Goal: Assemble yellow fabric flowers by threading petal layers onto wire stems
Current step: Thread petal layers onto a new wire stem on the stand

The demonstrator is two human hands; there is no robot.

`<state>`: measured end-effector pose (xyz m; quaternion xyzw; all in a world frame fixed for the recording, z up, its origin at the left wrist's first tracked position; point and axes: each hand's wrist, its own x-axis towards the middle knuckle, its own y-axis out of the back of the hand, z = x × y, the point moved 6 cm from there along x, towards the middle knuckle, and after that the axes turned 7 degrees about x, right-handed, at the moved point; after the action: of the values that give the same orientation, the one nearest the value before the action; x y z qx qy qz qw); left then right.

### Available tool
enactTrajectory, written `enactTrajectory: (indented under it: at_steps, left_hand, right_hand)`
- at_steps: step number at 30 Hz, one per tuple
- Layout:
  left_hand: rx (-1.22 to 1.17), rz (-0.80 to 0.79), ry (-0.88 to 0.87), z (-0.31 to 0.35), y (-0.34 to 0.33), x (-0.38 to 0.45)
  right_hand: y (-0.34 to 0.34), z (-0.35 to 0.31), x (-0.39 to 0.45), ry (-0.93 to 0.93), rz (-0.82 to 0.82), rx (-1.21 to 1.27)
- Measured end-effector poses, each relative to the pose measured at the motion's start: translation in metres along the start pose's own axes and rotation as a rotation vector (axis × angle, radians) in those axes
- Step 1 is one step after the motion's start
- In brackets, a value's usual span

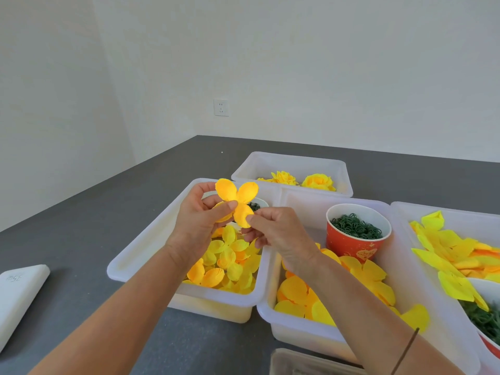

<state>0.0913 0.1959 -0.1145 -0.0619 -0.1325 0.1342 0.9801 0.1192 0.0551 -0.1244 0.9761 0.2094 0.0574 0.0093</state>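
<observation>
Cup [357,231] in middle bin [273,315]; finished flowers [300,180] in bin behind [292,161].

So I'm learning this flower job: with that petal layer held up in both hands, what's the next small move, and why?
Probably slide the petal layer down onto whatever the left hand holds beneath it. The left thumb presses its centre, the right hand pinches its lower petal, and more yellow shows behind it. No wire stem is visible, so this is a guess.

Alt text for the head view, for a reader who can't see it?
Both hands, left and right, pinch a yellow petal layer above white bins of loose petals. A red cup holds green rings; finished flowers sit in a far bin.
</observation>
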Motion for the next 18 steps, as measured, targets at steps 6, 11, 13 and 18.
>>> enactTrajectory:
  at_steps: [6,11,13,18]
  left_hand:
    - [0.479,-0.074,-0.108,-0.001,-0.010,-0.005]
    - [0.644,-0.171,-0.147,-0.004,-0.020,-0.008]
    - [0.583,-0.160,-0.126,-0.003,-0.020,-0.009]
    - [0.523,-0.094,-0.090,-0.001,-0.016,-0.008]
  right_hand:
    - [0.016,-0.014,-0.001,0.253,0.204,-0.483]
    - [0.018,-0.020,-0.006,0.400,0.260,-0.514]
    - [0.017,-0.016,-0.003,0.310,0.160,-0.289]
    - [0.018,-0.006,0.001,0.167,0.051,-0.004]
